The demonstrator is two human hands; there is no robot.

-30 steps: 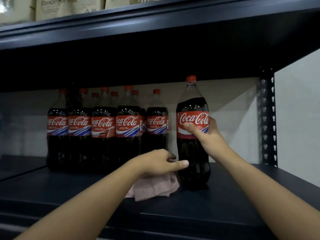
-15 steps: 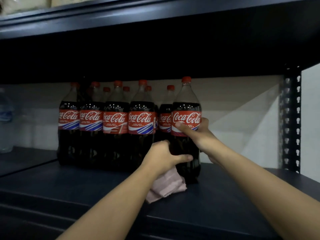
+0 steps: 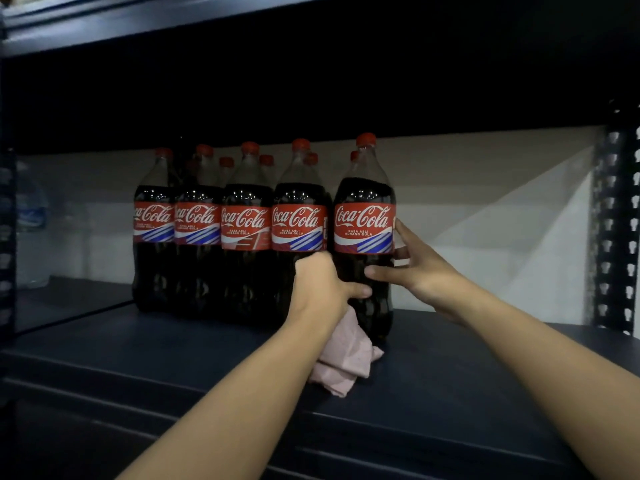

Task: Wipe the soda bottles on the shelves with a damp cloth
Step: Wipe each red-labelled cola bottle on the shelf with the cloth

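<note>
A large Coca-Cola bottle [image 3: 363, 216] with a red cap stands on the dark shelf [image 3: 173, 358], at the right end of a row of several like bottles [image 3: 246, 223]. My left hand [image 3: 318, 282] grips a pink cloth [image 3: 343, 362] and presses it against the bottle's lower left side, thumb across the front. The cloth hangs down to the shelf under my hand. My right hand [image 3: 419, 271] holds the same bottle from the right, its thumb below the label and its fingers reaching round the back.
A perforated metal upright [image 3: 613, 220] stands at the right edge of the shelf. The shelf above [image 3: 207, 22] hangs low over the bottle caps. A clear water bottle [image 3: 31, 209] shows dimly at far left. A pale wall lies behind.
The held bottle has moved left to stand beside the row. My right hand has slid from the label to just below it. My left hand with the cloth has risen against the bottle.
</note>
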